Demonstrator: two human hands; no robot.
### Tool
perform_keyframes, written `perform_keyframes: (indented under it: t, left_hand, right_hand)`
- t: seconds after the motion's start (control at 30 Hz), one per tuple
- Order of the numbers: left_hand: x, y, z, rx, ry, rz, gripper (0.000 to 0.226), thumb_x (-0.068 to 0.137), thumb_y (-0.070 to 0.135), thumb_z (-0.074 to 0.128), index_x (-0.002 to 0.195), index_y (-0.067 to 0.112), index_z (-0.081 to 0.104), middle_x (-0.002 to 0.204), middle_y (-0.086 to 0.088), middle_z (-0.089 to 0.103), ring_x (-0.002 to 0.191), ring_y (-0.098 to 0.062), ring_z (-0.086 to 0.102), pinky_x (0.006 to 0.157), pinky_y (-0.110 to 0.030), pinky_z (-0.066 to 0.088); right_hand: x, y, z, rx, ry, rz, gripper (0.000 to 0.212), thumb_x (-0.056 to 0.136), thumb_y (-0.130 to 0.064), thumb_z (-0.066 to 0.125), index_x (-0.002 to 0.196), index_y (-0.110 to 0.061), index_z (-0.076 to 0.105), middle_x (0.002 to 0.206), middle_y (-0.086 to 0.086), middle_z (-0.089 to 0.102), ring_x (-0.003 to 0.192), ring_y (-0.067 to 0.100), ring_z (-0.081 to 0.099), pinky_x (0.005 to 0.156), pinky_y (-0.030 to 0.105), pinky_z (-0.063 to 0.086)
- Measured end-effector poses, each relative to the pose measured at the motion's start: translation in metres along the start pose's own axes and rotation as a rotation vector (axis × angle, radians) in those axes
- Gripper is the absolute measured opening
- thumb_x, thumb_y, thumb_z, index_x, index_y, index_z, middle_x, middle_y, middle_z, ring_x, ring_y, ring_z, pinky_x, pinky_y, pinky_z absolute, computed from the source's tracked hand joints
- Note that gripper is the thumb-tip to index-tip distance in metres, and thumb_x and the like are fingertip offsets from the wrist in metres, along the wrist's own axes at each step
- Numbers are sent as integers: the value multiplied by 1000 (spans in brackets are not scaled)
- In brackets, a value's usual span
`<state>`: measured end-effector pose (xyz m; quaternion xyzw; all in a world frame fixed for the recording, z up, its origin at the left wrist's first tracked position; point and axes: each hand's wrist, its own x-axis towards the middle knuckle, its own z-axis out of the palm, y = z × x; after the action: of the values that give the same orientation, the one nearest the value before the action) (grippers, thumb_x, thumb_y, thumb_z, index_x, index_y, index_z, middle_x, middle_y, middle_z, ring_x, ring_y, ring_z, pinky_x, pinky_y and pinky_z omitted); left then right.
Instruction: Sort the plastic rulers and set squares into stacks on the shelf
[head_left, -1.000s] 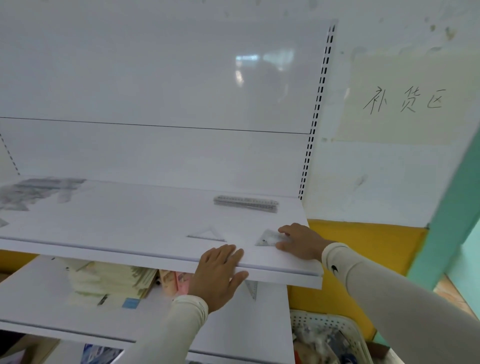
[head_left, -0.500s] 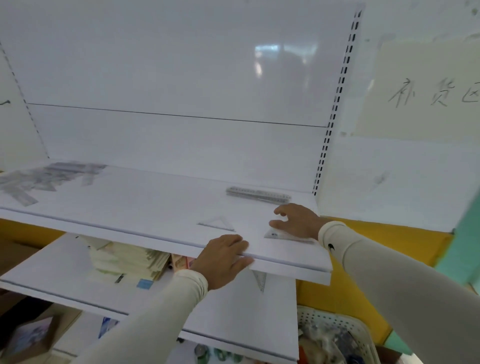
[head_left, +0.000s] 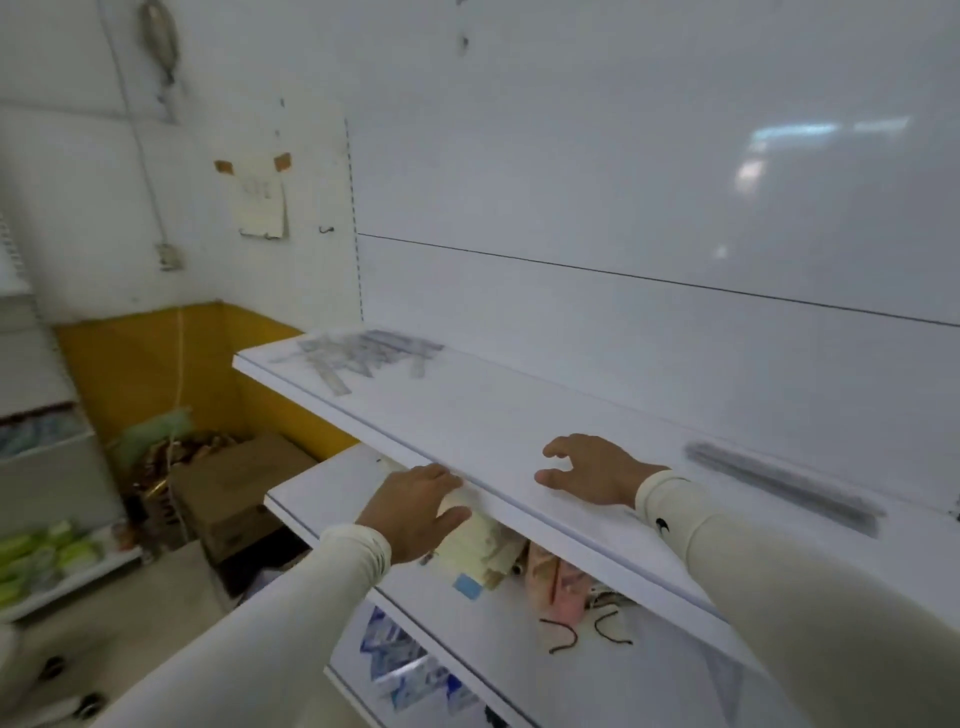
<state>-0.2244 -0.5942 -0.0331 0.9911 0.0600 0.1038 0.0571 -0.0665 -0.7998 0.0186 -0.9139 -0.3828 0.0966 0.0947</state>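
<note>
White metal shelf, smooth and flat, running from far left to near right against a glossy white back panel. Lower shelf beneath it, same white finish, carrying a pile of cream paper packs and some pinkish items too blurred to name. Brown cardboard boxes on the floor at left, before a yellow wall band. Cream sheet taped to the far left wall.

At the far left end of the upper shelf, a loose heap of clear plastic rulers, thin flat strips lying criss-cross, most with long axes running roughly left to right, a few angled toward the near edge. On the right, toward the back of the same shelf, a tidy stack of rulers, grey-looking and blurred, long axis along the shelf, pointing from mid-shelf toward the near right.

Right hand just above or on the shelf top, fingers spread and loosely curved, holding nothing. Left hand flat at the shelf's front edge, fingers straight and together, fingertips resting on the lip. Cream sleeves on both arms.
</note>
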Motion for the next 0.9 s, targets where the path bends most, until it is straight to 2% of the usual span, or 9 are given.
perform_keyframes:
  t: [0.13,0.3,0.37,0.47,0.57,0.63,0.8,0.9]
  left_hand:
    - [-5,-92,-22,4,4,-117,52,97,51,40,141,24,44,145,4,44,129,-18,45,108,-35,36]
    - [-21,-208,-41,26,-35,-239,51,96,54,40,137,26,47,139,5,49,124,-19,48,102,-36,40]
    - [-29,-252,-46,54,-62,-287,45,94,55,37,127,30,53,129,6,55,117,-20,51,95,-39,43]
    - [-44,-306,-58,48,-92,-379,29,93,49,41,102,27,59,109,4,60,102,-20,56,85,-37,45]
    - [-55,-358,-69,32,-47,-489,40,93,43,46,119,16,60,118,-2,60,111,-23,55,95,-37,44]
    - [-56,-393,-71,40,-44,-542,39,95,40,47,122,14,57,121,-4,59,108,-23,55,92,-33,43]
    - [-44,-502,-65,-4,-102,-663,32,92,47,46,111,26,61,104,1,63,87,-18,61,78,-34,53]
    - [-22,-571,-69,-3,-81,-736,30,88,51,48,105,29,59,102,5,60,86,-19,61,79,-39,55]
  right_hand:
    - [77,-79,3,-12,-10,-82,59,92,-57,48,139,-21,43,143,0,45,125,19,47,105,31,35]
    - [163,-198,16,-12,-22,-232,59,93,-55,49,140,-20,43,145,0,44,128,19,45,108,34,35]
    - [195,-243,26,-12,-37,-294,59,92,-57,49,139,-22,44,145,0,45,127,20,46,107,36,36]
    - [238,-301,39,-22,-83,-372,59,92,-56,50,140,-22,43,145,0,44,126,20,46,105,36,37]
    - [283,-354,50,-41,-105,-437,59,94,-51,49,142,-18,41,148,2,41,131,22,42,107,37,35]
    - [316,-387,57,-59,-112,-474,57,95,-51,48,140,-17,44,146,4,44,130,24,44,108,38,36]
    - [408,-472,75,-35,-115,-574,53,96,-48,48,139,-18,44,144,3,47,129,23,46,106,37,39]
    - [474,-515,85,-25,-129,-624,52,96,-48,48,136,-14,47,140,7,49,126,26,47,105,39,40]
